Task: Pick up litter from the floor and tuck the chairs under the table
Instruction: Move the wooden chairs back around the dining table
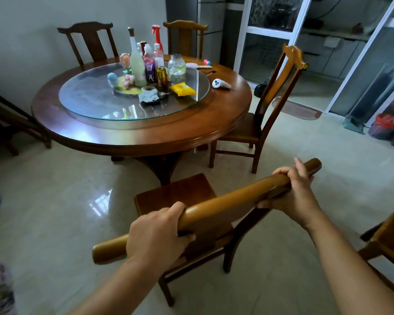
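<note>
The round wooden table (132, 130) stands ahead, bare tiled floor (55, 201) between its near edge and the near chair (180, 196), whose seat faces the pedestal and sits apart from the rim. Another chair (268, 105) stands at the table's right side, its seat partly under. The left hand (156, 235) and right hand (292, 189) each grip the near chair's top rail (214, 203). Bottles (143, 64) crowd the glass turntable (96, 98).

A single wide-angle head view looks forward and down from standing height. Nearest, low in the frame, is a chair (187, 214); the round worktop (132, 130) lies farther off, centre-left. Sliding glass doors (271, 35) stand far right. Edges bend outward.
</note>
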Demonstrator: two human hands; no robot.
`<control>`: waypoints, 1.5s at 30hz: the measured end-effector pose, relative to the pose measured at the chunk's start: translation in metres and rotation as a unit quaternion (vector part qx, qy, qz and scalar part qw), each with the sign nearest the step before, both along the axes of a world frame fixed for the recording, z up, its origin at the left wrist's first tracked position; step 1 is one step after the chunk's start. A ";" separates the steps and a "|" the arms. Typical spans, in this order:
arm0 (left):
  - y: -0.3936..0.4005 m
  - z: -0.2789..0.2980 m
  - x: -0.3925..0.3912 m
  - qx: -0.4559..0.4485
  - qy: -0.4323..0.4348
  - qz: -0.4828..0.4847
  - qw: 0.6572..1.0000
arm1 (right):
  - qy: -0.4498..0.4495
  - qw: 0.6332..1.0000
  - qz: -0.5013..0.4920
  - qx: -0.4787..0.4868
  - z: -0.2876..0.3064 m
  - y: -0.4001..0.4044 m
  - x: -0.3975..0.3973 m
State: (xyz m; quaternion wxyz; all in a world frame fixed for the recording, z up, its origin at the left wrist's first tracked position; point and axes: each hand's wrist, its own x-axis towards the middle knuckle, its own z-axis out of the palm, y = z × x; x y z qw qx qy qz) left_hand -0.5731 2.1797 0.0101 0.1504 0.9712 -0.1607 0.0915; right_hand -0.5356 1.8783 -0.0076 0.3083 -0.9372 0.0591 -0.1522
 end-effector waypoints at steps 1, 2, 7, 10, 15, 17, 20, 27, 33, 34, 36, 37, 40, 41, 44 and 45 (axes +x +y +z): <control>0.000 0.000 0.000 -0.001 -0.008 -0.007 1.000 | 0.003 1.000 -0.006 -0.011 0.001 -0.001 0.001; 0.001 -0.001 0.001 0.001 -0.013 -0.014 1.000 | 0.001 1.000 -0.009 -0.011 0.001 0.000 0.002; 0.028 0.001 0.022 0.022 -0.043 -0.034 0.998 | -0.026 0.999 -0.020 0.033 -0.009 0.025 0.004; 0.057 0.004 0.047 0.034 -0.041 -0.026 0.998 | -0.039 0.996 -0.023 0.080 -0.019 0.055 0.016; 0.083 0.005 0.089 0.060 -0.029 -0.021 0.998 | -0.046 0.994 -0.035 0.097 -0.022 0.082 0.043; 0.089 0.005 0.104 0.064 -0.033 -0.023 0.997 | -0.048 0.993 -0.035 0.100 -0.023 0.088 0.053; 0.099 0.006 0.130 0.071 -0.028 -0.019 0.997 | -0.058 0.992 -0.030 0.105 -0.020 0.097 0.071; 0.083 0.013 0.170 0.063 -0.040 -0.003 0.997 | -0.053 0.993 -0.007 0.109 -0.009 0.075 0.128; 0.024 -0.006 0.166 0.019 -0.063 -0.003 0.998 | -0.002 0.994 0.019 0.104 -0.013 0.016 0.160; 0.022 -0.006 0.168 0.017 -0.077 -0.006 0.997 | 0.001 0.995 0.021 0.097 -0.013 0.013 0.164; 0.021 -0.007 0.170 0.023 -0.122 -0.019 0.992 | 0.004 0.993 0.019 0.118 -0.014 0.011 0.168; 0.023 -0.009 0.169 0.026 -0.146 -0.027 0.989 | 0.002 0.991 0.020 0.130 -0.015 0.012 0.169; 0.021 -0.013 0.163 0.025 -0.177 -0.044 0.983 | -0.011 0.991 0.017 0.130 -0.018 0.012 0.167; 0.020 -0.015 0.161 0.020 -0.175 -0.045 0.983 | -0.012 0.992 0.015 0.122 -0.019 0.011 0.165; 0.018 -0.013 0.157 -0.007 -0.155 -0.029 0.987 | 0.011 0.998 -0.003 0.054 -0.016 0.014 0.160; 0.016 -0.012 0.155 -0.012 -0.152 -0.011 0.988 | 0.023 0.999 -0.015 0.025 -0.015 0.015 0.158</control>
